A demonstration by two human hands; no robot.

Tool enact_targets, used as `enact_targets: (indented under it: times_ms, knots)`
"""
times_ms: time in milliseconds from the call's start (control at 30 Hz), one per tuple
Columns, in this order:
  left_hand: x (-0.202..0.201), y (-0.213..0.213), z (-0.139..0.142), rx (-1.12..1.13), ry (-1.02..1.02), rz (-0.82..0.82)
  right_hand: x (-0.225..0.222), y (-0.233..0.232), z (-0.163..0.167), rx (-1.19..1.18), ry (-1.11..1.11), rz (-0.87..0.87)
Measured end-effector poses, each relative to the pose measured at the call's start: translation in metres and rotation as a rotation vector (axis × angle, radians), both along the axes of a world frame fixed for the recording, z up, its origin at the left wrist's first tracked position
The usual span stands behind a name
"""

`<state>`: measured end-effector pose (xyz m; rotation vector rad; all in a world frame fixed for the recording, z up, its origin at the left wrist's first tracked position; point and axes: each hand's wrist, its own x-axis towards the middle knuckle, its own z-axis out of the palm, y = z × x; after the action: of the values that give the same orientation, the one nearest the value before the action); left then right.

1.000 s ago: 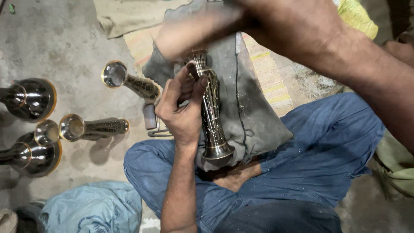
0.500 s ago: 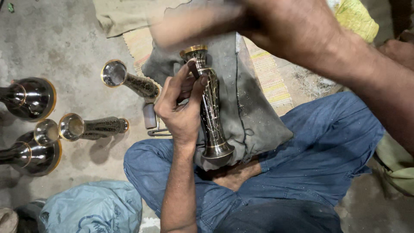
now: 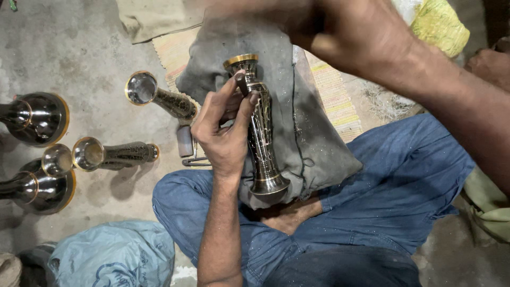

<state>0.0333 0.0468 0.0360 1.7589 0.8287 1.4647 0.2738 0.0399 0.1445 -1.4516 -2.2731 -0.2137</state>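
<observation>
My left hand (image 3: 223, 133) is wrapped around a dark engraved metal vase (image 3: 264, 154) with a brass rim. The vase stands tilted on a grey cloth pad (image 3: 319, 138) over my lap. The same hand's thumb and fingers pinch a small dark punch (image 3: 242, 84) against the vase's neck. My right hand (image 3: 340, 37) hovers blurred above the vase's rim, its forearm crossing the upper right. What the right hand holds is hidden by blur. I sit cross-legged in blue trousers (image 3: 404, 180).
Two slim engraved vases (image 3: 159, 98) (image 3: 111, 154) lie on the concrete floor at left. Two big round-bodied vases (image 3: 37, 117) (image 3: 37, 186) stand at the left edge. A blue-grey sack (image 3: 111, 260) lies bottom left; a striped mat (image 3: 334, 95) and yellow bag (image 3: 441, 26) lie behind.
My right hand swung from over the vase's top to up and right, uncovering the brass rim. The left hand kept its grip and the vase barely shifted.
</observation>
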Motion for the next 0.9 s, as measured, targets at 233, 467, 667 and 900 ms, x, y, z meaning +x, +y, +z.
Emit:
enact_targets:
  times_ms: [233,467,667,900]
  knots:
    - [-0.001,-0.001,0.005,0.001,0.025,-0.001,-0.006,0.001,0.007,-0.162,-0.011,-0.153]
    - [-0.002,-0.001,0.007,-0.014,-0.014,-0.053,-0.001,-0.002,0.003,0.076,-0.056,-0.048]
    - [-0.003,0.001,0.005,0.032,0.051,-0.009,-0.002,-0.002,0.007,0.165,-0.275,0.025]
    - [-0.006,0.001,0.005,0.024,0.054,-0.031,-0.001,-0.004,-0.002,0.121,-0.183,0.018]
